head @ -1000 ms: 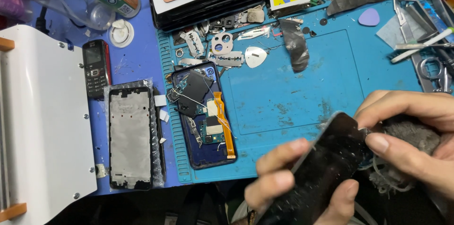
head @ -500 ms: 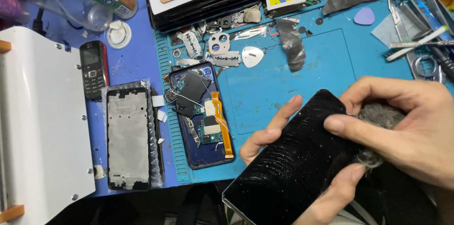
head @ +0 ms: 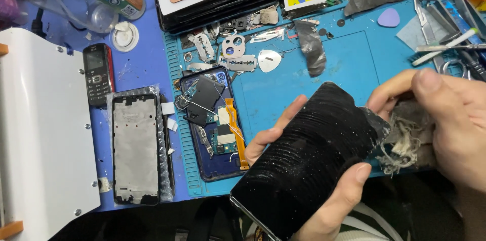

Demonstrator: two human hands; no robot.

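Screen panel: a black phone screen (head: 309,162) streaked with dusty residue, held tilted above the near edge of the blue mat (head: 283,89), low and centre in the head view.
Left hand: the left hand (head: 324,190) cradles the panel from beneath, thumb pressed on its lower right face, fingers wrapped over the far left edge; the grip pinches the panel.
Right hand: the right hand (head: 445,119) is closed around a frayed grey rag (head: 405,137), bunched against the panel's upper right corner.
Step in hand: looks like wiping the glass clean, the rag at one corner and most of the face yet to be rubbed.
Next move: probably calls for firm strokes along the face while the left hand keeps the panel from flexing.
Unclear: whether the rag is damp cannot be told.
Nearby: an opened phone body (head: 215,124) with exposed board lies left on the mat; a bare metal frame (head: 135,150) beside it on the counter (head: 142,74).
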